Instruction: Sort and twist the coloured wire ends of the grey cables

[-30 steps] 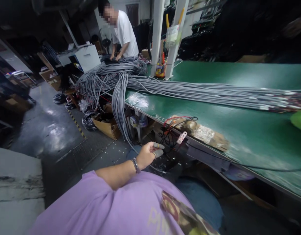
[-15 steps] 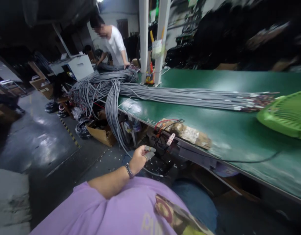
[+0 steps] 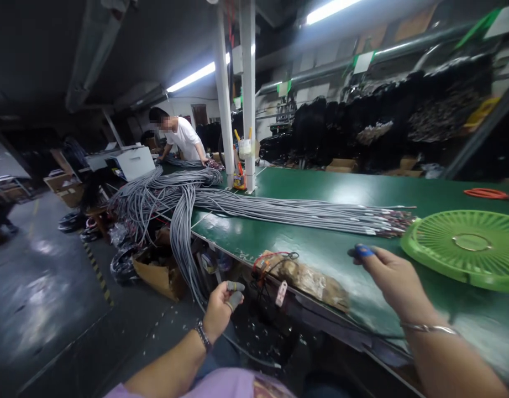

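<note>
My left hand (image 3: 224, 304), with grey finger covers on its thumb and forefinger, is low in front of the table. Its fingers are curled on a single grey cable (image 3: 250, 356), whose free end hangs out below the hand; the grip itself is partly hidden. My right hand (image 3: 389, 276) is raised over the table, left of the green fan guard. Its blue-covered thumb and dark-covered forefinger come together at the tips. Whatever they pinch, if anything, cannot be made out. Beyond the hands, a thick bundle of grey cables (image 3: 279, 213) lies along the table, bare ends toward the right.
The green table (image 3: 320, 188) runs to the right. On its edge lie a taped cardboard piece (image 3: 316, 282) and dark wires. The green fan guard (image 3: 465, 243) and orange-handled tool (image 3: 488, 193) lie right. A cardboard box (image 3: 158, 276) stands below; a co-worker (image 3: 182, 138) handles cables behind.
My right hand has come into view over the table. The camera has tilted up, showing more of the room. My left hand stays beside the table edge with the cable.
</note>
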`<state>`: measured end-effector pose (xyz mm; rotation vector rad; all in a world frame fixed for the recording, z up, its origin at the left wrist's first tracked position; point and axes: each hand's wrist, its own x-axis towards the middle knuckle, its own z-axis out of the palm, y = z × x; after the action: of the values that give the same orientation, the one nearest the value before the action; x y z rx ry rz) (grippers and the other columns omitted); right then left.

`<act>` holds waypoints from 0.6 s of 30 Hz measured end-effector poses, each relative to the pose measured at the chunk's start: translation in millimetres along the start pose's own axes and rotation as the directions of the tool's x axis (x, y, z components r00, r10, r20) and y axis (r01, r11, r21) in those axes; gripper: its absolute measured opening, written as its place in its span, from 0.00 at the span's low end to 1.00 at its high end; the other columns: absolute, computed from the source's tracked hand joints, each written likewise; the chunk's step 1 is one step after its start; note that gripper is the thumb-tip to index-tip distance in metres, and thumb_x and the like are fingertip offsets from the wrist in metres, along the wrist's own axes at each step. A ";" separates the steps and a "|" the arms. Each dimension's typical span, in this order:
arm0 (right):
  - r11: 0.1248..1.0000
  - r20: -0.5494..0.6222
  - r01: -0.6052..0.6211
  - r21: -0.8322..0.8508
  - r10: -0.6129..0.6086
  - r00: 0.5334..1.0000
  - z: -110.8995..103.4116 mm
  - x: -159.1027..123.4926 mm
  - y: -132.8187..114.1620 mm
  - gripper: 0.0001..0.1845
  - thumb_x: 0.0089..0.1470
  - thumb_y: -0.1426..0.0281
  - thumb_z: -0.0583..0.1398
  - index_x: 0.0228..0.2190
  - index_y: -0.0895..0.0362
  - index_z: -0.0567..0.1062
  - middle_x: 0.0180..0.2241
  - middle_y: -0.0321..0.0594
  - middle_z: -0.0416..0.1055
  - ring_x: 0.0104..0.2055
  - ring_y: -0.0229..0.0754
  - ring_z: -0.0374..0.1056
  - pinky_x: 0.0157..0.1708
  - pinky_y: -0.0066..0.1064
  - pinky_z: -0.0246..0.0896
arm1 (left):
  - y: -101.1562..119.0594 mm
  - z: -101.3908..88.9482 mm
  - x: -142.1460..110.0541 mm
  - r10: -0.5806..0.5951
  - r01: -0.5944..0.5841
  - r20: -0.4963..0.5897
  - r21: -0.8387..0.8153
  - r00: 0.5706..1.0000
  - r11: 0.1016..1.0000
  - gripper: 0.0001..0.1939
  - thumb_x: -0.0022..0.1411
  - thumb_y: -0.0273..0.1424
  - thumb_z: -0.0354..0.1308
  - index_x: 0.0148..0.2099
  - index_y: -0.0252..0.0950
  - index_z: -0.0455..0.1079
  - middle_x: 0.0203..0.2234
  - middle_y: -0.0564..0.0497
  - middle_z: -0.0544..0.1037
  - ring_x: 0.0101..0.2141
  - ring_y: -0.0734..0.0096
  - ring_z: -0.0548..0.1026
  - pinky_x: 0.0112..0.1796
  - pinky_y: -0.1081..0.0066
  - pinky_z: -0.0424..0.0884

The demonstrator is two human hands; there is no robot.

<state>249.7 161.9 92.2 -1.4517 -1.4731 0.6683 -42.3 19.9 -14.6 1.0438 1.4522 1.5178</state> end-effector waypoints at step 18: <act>0.931 0.124 -0.317 -0.180 0.341 0.932 9.6 26.5 33.8 0.15 0.24 0.51 0.53 0.10 0.46 0.71 0.17 0.44 0.74 0.25 0.54 0.69 0.27 0.39 0.63 | 53.3 24.5 232.0 0.190 -0.386 0.363 0.916 0.912 0.104 0.23 0.56 0.31 0.59 0.55 0.34 0.67 0.56 0.39 0.70 0.58 0.53 0.65 0.56 0.56 0.62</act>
<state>260.2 194.8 64.8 -1.8305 -1.4360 0.9024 -103.4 242.0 49.8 2.2972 2.2503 0.3871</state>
